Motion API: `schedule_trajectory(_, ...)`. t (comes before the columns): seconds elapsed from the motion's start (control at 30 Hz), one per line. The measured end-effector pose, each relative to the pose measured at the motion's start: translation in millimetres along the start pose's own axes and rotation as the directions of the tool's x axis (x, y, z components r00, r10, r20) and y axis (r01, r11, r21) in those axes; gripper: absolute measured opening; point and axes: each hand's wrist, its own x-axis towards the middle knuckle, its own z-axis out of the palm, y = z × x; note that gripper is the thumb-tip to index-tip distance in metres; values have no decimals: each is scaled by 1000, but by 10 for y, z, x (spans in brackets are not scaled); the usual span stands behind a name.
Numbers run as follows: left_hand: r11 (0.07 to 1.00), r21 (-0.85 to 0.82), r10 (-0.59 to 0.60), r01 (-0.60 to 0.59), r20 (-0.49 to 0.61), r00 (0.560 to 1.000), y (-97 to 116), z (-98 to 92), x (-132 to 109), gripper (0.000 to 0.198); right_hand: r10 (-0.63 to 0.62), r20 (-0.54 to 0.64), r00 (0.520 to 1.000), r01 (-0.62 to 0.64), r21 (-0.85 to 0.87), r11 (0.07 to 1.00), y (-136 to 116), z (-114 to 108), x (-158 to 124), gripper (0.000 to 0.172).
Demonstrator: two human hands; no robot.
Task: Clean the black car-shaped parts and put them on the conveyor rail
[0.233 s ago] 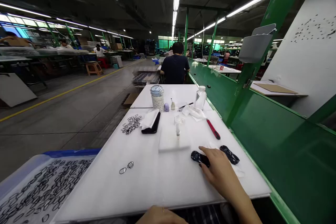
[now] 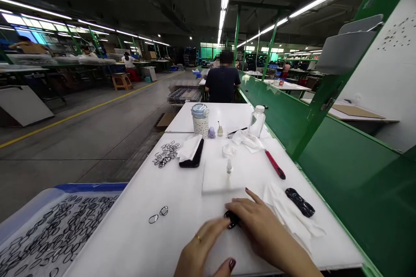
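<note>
**Both hands on a small black piece, near edge of the table**

Left hand (image 2: 201, 246) nearest the camera, ring on one finger; fingers stretched and loosely apart, not closed round anything; one fingertip touched the left end of the black piece (image 2: 231, 220). Right hand (image 2: 260, 225) just beyond, curled over the same piece, thumb and fingers pinching it; piece mostly covered, resting on the white table (image 2: 130, 233) between the two hands.

Left of the hands: two loose oval rings (image 2: 158, 214) side by side on the table; further left, off the table edge, a tub (image 2: 19, 216) full of similar rings.

Right of the hands: a crumpled white cloth (image 2: 286, 214); a second black piece (image 2: 299, 202) lay at its far edge, well apart from the right hand.

Mid table: a flat white pad (image 2: 216, 181) with a small bottle (image 2: 229, 166) upright on it; a red-handled cutter (image 2: 275, 164) to the right; a dark phone (image 2: 193, 158) under a tissue to the left; a heap of rings (image 2: 164, 154) beside that.

Far end: a lidded cup (image 2: 200, 120); a clear bottle (image 2: 256, 121); green partition (image 2: 325, 160) along the right side; a seated person (image 2: 222, 82) with back turned at the next table.
</note>
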Motion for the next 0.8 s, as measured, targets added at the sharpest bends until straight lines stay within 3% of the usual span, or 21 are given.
schedule_trajectory(0.07, 986, 165, 21, -9, -75, 997, -57, 132, 21, 69, -32, -13, 999, 33, 123, 992, -26, -76, 46, 59)
schedule_trajectory(0.13, 973, 228, 26, -13, -54, 998, -73, 240, 48, 73, 93, -154, 984, -64, 179, 982, 12, -182, 161, 38)
schedule_trajectory(0.17, 972, 234, 4, 3, -29, 1000, -67, 277, 64, 72, 180, -244, 953, -133, 198, 971, 49, -228, 242, 34)
schedule_trajectory(0.23, 970, 233, -84, 77, 23, 996, -32, 306, 106, 71, 306, -328, 894, -226, 261, 939, 134, -289, 431, 36)
schedule_trajectory(0.3, 968, 208, -166, 138, 125, 978, 18, 266, 166, 77, 329, -250, 911, -234, 346, 909, 211, -306, 605, 31)
schedule_trajectory(0.37, 981, 141, -171, 135, 288, 942, 67, 170, 244, 90, 300, -123, 946, -222, 427, 876, 272, -300, 719, 21)
schedule_trajectory(0.47, 992, 38, -126, 122, 454, 882, 125, 20, 351, 85, 271, -43, 962, -205, 543, 814, 335, -291, 750, 35)
schedule_trajectory(0.57, 982, 15, -177, 188, 412, 894, 163, -9, 392, 73, 239, -33, 970, -155, 674, 722, 355, -267, 691, 42)
schedule_trajectory(0.7, 970, -42, -222, 240, 256, 941, 207, 120, 390, 66, 225, -23, 974, -130, 760, 637, 401, -198, 639, 34)
schedule_trajectory(0.8, 948, -69, -299, 309, 132, 945, 243, 214, 412, 54, 279, -56, 959, -108, 837, 537, 482, -205, 599, 41)
